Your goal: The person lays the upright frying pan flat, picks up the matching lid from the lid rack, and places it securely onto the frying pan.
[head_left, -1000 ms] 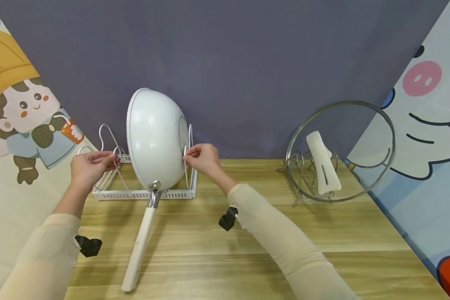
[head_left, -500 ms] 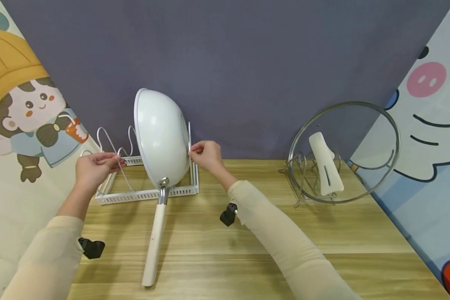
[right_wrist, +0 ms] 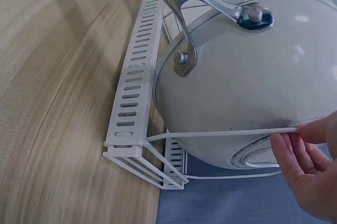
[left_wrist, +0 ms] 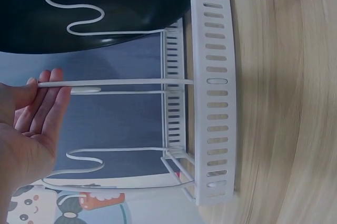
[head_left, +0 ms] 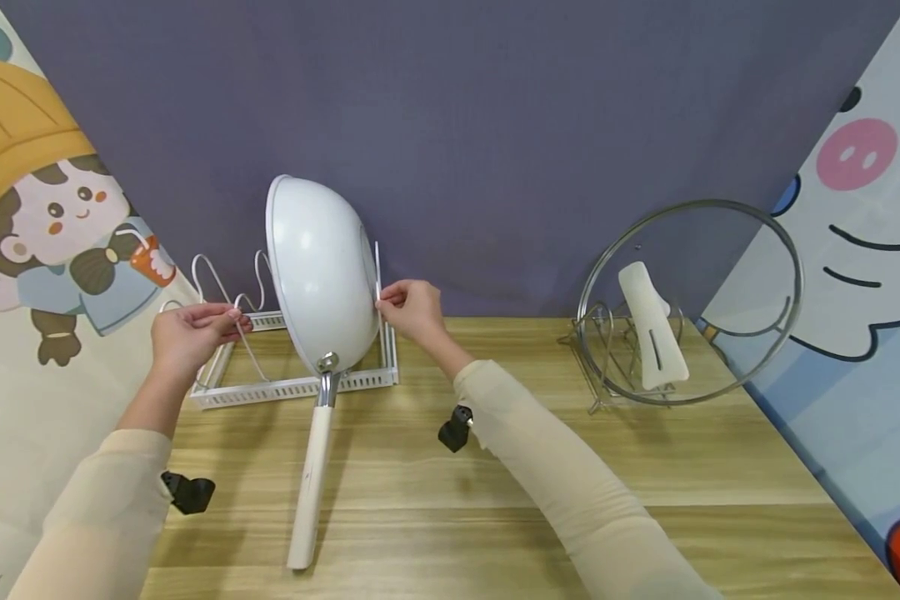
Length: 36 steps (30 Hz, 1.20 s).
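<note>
A white wok (head_left: 318, 275) stands on edge in a white slotted rack (head_left: 292, 390), its handle (head_left: 311, 487) pointing toward me. Its dark inside (left_wrist: 105, 11) faces left. My left hand (head_left: 195, 333) pinches a wire divider (left_wrist: 131, 82) of the rack to the left of the wok, between thumb and fingers. On the other side, my right hand (head_left: 414, 312) pinches the rack's right end wire (right_wrist: 226, 133), close beside the wok's base. The wok itself is in neither hand.
At the right, a glass lid (head_left: 787, 321) with a white handle (head_left: 652, 325) leans upright in a small wire stand (head_left: 600, 367). A dark grey wall (head_left: 495, 167) rises behind the wooden table (head_left: 570, 500). Cartoon-printed panels flank both sides.
Over the first half second the rack turned slightly, its right end moving away from me, and the wok's handle swung to the right. Both hands kept their grip. Since then almost nothing has moved.
</note>
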Each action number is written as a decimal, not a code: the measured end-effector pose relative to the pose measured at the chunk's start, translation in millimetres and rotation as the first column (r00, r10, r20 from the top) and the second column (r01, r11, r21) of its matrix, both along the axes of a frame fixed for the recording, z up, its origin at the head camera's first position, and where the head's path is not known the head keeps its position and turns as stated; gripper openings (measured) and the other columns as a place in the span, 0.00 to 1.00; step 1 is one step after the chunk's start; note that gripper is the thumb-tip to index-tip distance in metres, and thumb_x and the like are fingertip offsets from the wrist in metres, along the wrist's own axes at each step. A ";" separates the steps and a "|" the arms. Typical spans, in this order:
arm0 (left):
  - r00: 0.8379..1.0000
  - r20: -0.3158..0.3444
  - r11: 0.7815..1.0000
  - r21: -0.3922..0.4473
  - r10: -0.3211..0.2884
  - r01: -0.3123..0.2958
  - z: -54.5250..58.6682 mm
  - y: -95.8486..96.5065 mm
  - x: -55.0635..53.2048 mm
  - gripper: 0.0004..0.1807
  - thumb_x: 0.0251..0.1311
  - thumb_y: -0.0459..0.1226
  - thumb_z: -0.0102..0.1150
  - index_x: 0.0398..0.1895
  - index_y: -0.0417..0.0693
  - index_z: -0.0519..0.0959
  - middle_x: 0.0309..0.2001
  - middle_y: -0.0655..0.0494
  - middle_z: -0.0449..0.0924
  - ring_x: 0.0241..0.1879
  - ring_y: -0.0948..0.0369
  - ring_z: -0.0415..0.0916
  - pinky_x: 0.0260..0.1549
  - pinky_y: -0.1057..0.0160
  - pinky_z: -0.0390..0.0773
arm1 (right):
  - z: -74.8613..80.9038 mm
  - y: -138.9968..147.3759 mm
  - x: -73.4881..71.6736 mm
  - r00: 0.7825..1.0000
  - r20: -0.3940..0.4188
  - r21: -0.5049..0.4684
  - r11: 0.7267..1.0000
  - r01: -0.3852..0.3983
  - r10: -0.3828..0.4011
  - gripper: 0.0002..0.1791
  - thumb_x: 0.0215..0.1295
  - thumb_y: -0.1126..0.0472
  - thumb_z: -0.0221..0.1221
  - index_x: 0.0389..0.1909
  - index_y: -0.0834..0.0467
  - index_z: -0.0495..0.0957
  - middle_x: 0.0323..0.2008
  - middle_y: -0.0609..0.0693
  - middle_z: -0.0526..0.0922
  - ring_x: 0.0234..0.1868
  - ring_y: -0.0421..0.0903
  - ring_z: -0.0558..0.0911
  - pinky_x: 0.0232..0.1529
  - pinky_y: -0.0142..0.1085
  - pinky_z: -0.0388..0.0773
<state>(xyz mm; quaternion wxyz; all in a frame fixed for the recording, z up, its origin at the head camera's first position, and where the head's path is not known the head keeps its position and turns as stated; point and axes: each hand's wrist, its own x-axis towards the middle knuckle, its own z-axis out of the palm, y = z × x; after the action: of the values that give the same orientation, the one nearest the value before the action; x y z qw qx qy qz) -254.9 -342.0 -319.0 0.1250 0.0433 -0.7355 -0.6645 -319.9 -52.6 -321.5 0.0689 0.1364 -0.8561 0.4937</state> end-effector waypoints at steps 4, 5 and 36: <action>1.000 0.001 0.999 -0.016 0.029 -0.029 -0.4 1.5 -1.7 0.18 0.63 0.30 0.56 0.19 0.61 0.80 0.17 0.71 0.83 0.21 0.73 0.83 0.25 0.77 0.81 | 0.0 -0.2 -0.3 1.000 -0.014 0.013 1.000 0.012 -0.012 0.07 0.60 0.63 0.63 0.36 0.62 0.84 0.34 0.56 0.88 0.33 0.47 0.86 0.27 0.23 0.79; 0.999 0.002 0.999 -0.021 0.035 -0.035 -0.7 1.6 -2.2 0.18 0.63 0.30 0.56 0.19 0.61 0.80 0.17 0.71 0.83 0.21 0.73 0.83 0.25 0.76 0.81 | -0.2 -0.4 -0.2 1.000 -0.015 0.015 1.000 0.015 -0.015 0.07 0.60 0.63 0.63 0.36 0.62 0.84 0.34 0.56 0.88 0.32 0.47 0.86 0.27 0.23 0.79; 0.986 0.164 0.944 -0.323 -0.017 0.070 -53.3 48.2 78.8 0.32 0.69 0.48 0.51 0.64 0.31 0.63 0.32 0.84 0.76 0.34 0.84 0.75 0.38 0.81 0.78 | -45.4 16.3 39.9 0.950 0.302 -0.301 0.954 0.016 0.079 0.15 0.63 0.58 0.62 0.44 0.66 0.79 0.36 0.61 0.85 0.38 0.58 0.87 0.35 0.37 0.86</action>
<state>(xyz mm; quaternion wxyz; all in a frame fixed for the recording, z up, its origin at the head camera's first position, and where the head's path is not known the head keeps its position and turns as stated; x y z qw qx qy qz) -176.1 -293.8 -372.2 0.0567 0.0582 -0.8441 -0.5300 -280.0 -36.4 -366.9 -0.0545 0.0587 -0.7692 0.6339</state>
